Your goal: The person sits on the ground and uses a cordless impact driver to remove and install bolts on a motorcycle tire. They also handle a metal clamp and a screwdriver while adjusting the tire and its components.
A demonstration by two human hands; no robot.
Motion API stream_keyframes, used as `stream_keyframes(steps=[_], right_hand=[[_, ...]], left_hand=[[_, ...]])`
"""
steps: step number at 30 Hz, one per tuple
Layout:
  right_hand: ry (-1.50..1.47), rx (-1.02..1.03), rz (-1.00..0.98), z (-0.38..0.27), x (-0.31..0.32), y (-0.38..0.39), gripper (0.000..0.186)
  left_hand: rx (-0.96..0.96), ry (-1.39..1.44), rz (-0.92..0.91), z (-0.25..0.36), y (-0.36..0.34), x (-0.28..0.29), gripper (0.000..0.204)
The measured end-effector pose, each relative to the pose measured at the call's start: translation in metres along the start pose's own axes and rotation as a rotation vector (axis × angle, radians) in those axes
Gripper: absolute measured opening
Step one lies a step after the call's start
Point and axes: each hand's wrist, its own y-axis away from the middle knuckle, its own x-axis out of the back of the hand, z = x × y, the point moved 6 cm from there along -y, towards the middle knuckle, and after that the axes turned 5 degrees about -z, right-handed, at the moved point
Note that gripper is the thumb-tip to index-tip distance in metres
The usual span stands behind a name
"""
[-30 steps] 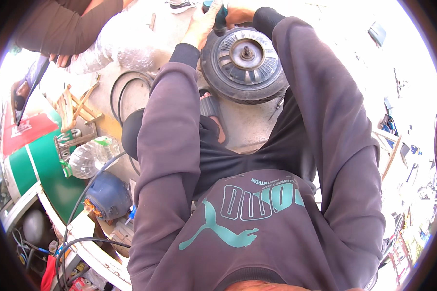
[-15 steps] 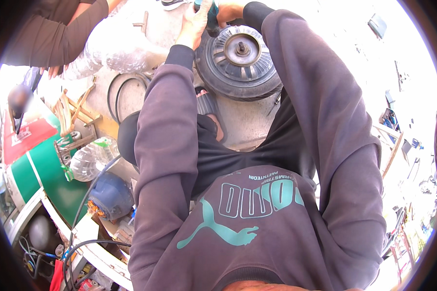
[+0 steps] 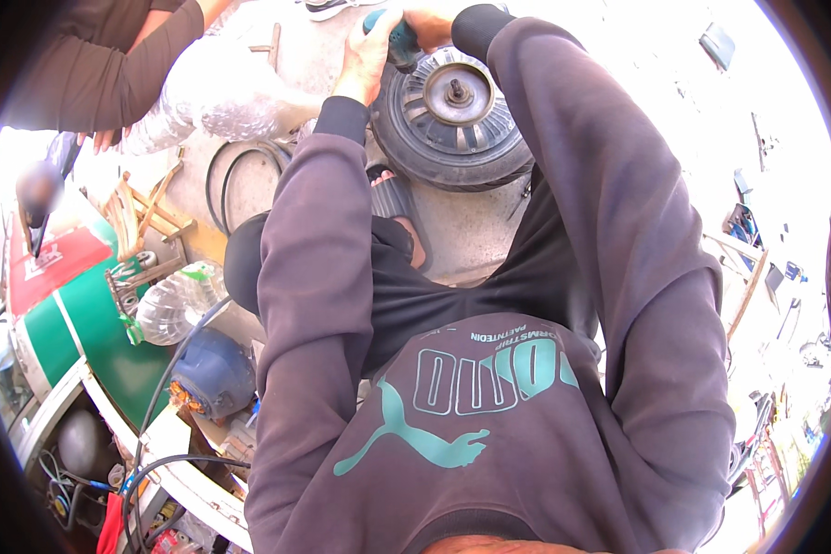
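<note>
Drill (image 3: 403, 46) at wheel's (image 3: 448, 138) far edge.
Left hand (image 3: 365, 57) wrapped round the drill; right hand (image 3: 429, 26) up against it, can't tell its grip. Wheel lies flat on the floor (image 3: 462, 242). I'd brace the wheel, keep the drill square, press steadily, ease off if it slips.

My sweatshirt (image 3: 508, 480) is greyish brown with teal print (image 3: 434, 447), my trousers (image 3: 443, 300) black. My tool (image 3: 401, 44) is teal and dark, the tyre (image 3: 443, 174) black, the hub (image 3: 459, 109) silvery-grey with radiating stripes; on the left, a red-and-green panel (image 3: 46, 337).
</note>
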Motion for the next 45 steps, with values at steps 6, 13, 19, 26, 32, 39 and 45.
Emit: stream_keyframes(steps=[6, 13, 19, 26, 32, 39, 45], right_hand=[[-0.174, 0.055, 0.022, -0.031, 0.002, 0.0, 0.033], [-0.113, 0.088, -0.086, -0.061, 0.003, -0.004, 0.029], [-0.135, -0.043, -0.018, -0.053, 0.005, 0.004, 0.031], [-0.009, 0.011, -0.124, -0.041, 0.017, 0.001, 0.036], [0.002, 0.074, -0.167, -0.023, 0.007, -0.012, 0.037], [0.0, 0.049, -0.173, -0.026, 0.014, -0.005, 0.035], [-0.038, 0.074, -0.169, -0.02, 0.016, -0.004, 0.032]], left_hand=[[-0.238, -0.587, 0.326, 0.028, 0.011, 0.011, 0.037], [-0.363, -0.757, 0.317, 0.041, -0.003, 0.026, 0.035], [-0.391, -0.833, 0.398, 0.031, 0.001, 0.022, 0.035], [-0.435, -0.922, 0.525, 0.032, 0.012, 0.017, 0.031], [-0.498, -0.965, 0.537, 0.038, 0.011, 0.0, 0.028], [-0.443, -0.967, 0.574, 0.035, 0.015, -0.008, 0.028], [-0.471, -0.964, 0.542, 0.04, 0.011, -0.009, 0.029]])
